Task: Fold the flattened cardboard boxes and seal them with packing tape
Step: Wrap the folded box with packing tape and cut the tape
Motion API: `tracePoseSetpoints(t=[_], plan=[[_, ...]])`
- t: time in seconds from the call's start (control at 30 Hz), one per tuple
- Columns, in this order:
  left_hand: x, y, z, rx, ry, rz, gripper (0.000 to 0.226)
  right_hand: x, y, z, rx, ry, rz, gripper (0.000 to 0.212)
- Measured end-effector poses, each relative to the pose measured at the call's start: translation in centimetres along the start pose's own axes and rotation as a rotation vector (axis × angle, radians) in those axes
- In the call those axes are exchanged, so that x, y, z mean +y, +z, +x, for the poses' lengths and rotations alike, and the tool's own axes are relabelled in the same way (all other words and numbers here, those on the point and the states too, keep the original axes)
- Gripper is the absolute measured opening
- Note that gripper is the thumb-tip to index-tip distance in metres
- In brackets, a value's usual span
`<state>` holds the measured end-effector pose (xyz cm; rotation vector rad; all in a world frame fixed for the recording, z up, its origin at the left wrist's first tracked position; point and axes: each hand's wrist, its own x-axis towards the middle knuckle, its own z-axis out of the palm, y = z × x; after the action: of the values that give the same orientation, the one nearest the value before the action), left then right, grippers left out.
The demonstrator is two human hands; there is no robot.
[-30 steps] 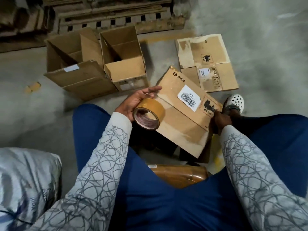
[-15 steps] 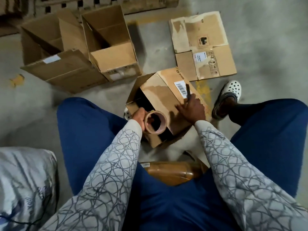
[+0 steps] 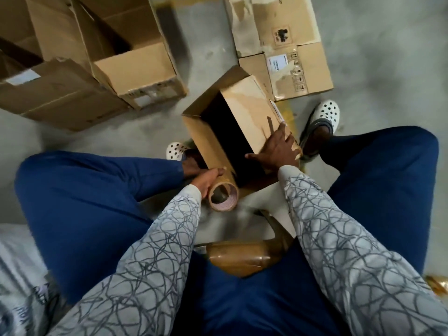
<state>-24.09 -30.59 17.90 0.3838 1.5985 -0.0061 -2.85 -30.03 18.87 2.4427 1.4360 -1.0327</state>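
box [image 3: 244,105]: opened up; I see it on the floor [image 3: 206,52] between the two shoes [image 3: 324,115].
left grip [image 3: 206,181]: clenched round the tape roll [image 3: 226,185], just beside the box's near corner.
right grip [image 3: 276,149]: released, fingers spread flat on the box's upper panel.
flattened box [image 3: 278,32]: floor, just beyond.

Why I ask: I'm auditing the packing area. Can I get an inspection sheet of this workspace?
Surface: bare concrete floor, with a yellow mark by the right foot.
Job's things: box between the feet, one side open and dark inside; tape roll; flat box beyond it; open boxes far left.
Clutter: shiny brown bundle between the thighs; grey sack near left.
Grippers: left hand grips the tape roll; right hand rests on the box with fingers spread.
Cables: nothing seen.
Surroundings: white clogs, blue trousers.
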Motion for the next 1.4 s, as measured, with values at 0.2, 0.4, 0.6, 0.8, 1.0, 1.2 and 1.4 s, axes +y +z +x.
tracePoseSetpoints(t=[0.2, 0.4, 0.6, 0.8, 1.0, 1.2, 1.4], plan=[[2.9, 3.5, 0.3, 0.322, 0.384, 0.722, 0.034, 3.0, -0.3, 1.6, -0.097, 0.096, 0.123, 0.136], [3.6, 4.3, 0.6, 0.104, 0.440, 0.957, 0.060, 3.5, 2.7, 0.6, -0.259, 0.087, 0.482, 0.074], [3.4, 5.0, 1.9, 0.037, 0.421, 0.884, 0.053, 3.4, 3.3, 0.9, -0.249, 0.213, 0.749, 0.072], [4.7, 8.9, 1.4, 0.146, 0.426, 1.003, 0.047, 3.4, 2.4, -0.1, -0.175, 0.106, 0.564, 0.045], [6.2, 12.4, 0.1, -0.066, 0.321, 0.999, 0.035, 4.5, 3.0, -2.1, -0.220, 0.186, 0.548, 0.024], [4.5, 8.1, 1.3, -0.109, 0.343, 1.195, 0.031, 3.6, 2.3, -2.7, -0.135, 0.256, 0.572, 0.046], [2.3, 3.7, 3.7, -0.298, 0.104, 0.930, 0.025, 4.8, 2.3, -4.0, 0.004, 0.483, 0.427, 0.058]])
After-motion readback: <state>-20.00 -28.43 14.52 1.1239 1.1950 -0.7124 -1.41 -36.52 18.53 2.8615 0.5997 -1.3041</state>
